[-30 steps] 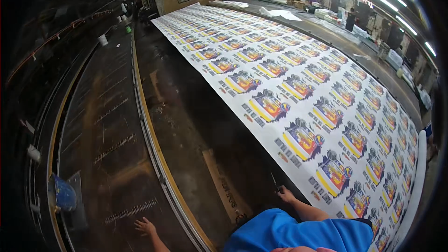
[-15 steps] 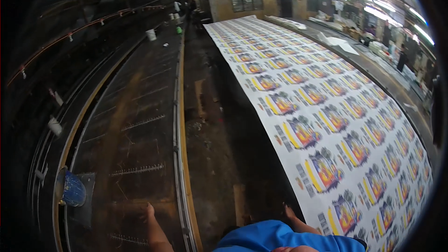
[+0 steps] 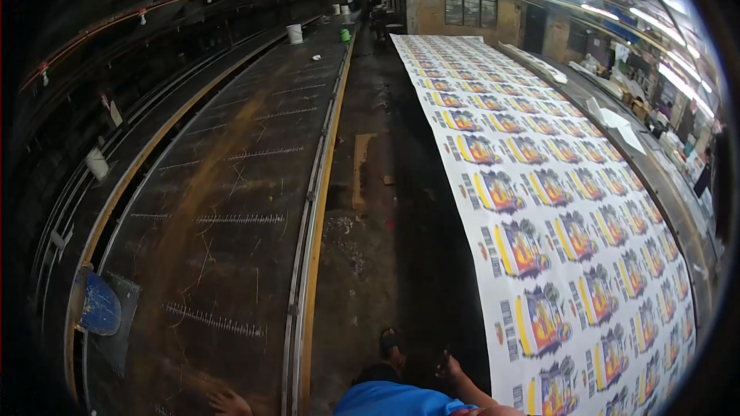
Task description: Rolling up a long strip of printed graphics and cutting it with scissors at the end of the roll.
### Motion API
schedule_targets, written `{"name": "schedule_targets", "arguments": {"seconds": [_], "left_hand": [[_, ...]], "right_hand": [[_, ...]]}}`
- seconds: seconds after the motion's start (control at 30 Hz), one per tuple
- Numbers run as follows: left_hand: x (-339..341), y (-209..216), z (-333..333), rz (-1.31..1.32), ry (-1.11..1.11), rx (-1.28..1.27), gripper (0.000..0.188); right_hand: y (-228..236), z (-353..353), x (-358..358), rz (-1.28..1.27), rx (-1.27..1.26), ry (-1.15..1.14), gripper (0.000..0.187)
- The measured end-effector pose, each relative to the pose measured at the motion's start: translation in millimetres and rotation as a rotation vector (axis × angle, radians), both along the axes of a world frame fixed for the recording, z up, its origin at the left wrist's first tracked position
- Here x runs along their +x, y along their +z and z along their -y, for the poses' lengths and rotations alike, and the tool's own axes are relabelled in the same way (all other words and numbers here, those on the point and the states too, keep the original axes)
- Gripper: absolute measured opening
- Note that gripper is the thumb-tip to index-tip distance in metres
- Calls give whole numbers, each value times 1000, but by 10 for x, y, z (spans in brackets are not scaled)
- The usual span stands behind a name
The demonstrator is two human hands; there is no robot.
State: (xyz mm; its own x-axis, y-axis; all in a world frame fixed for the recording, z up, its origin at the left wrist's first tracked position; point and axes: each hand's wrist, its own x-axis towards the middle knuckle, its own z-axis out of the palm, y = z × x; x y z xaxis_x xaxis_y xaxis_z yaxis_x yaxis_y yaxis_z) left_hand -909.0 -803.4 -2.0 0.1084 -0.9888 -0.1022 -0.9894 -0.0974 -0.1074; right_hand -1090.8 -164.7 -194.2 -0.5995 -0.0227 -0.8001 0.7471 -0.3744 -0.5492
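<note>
At the lower edge, my left hand [image 3: 230,403] is over the dark long table [image 3: 231,262], its fingers spread and nothing in them. Whether it touches the surface I cannot tell. My right hand [image 3: 449,368] hangs over the walkway, just left of the long white sheet [image 3: 493,293] printed with rows of purple, yellow and orange designs. Its fingers are small and dim but look loosely apart, with nothing seen in them. The sheet covers the table on my right and runs far back.
A blue container [image 3: 102,304] lies at the left table's far edge. White marks cross that table, and a metal rail [image 3: 297,293] lines its near side. Farther back stand a white bucket [image 3: 294,34] and a green container [image 3: 344,35]. Between the tables runs a dark floor [image 3: 362,239].
The scene has shifted right in view as my head turned left. My left hand sits lower in the picture with fingers spread. My foot now shows on the walkway.
</note>
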Motion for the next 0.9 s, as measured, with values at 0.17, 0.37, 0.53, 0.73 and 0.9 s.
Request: {"name": "schedule_targets", "arguments": {"seconds": [0.17, 0.37, 0.53, 0.73, 0.9], "left_hand": [[-970, 303, 206, 24, 105, -12, 73], [-2029, 440, 534, 28, 188, -26, 73], [-3009, 430, 973, 24, 304, 110, 72], [-5333, -148, 1476, -371, -183, -295, 73], [-7334, -31, 1983, -581, -92, 32, 83]], "right_hand": [[-399, -153, -1119, 67, 120, 142, 48], [-924, -276, -2811, -434, 1011, 450, 39], [-567, 54, -3953, -539, 667, 384, 26], [-23, 464, -4748, -160, 759, 411, 36], [-483, 440, -5522, -341, 956, 423, 31]]}}
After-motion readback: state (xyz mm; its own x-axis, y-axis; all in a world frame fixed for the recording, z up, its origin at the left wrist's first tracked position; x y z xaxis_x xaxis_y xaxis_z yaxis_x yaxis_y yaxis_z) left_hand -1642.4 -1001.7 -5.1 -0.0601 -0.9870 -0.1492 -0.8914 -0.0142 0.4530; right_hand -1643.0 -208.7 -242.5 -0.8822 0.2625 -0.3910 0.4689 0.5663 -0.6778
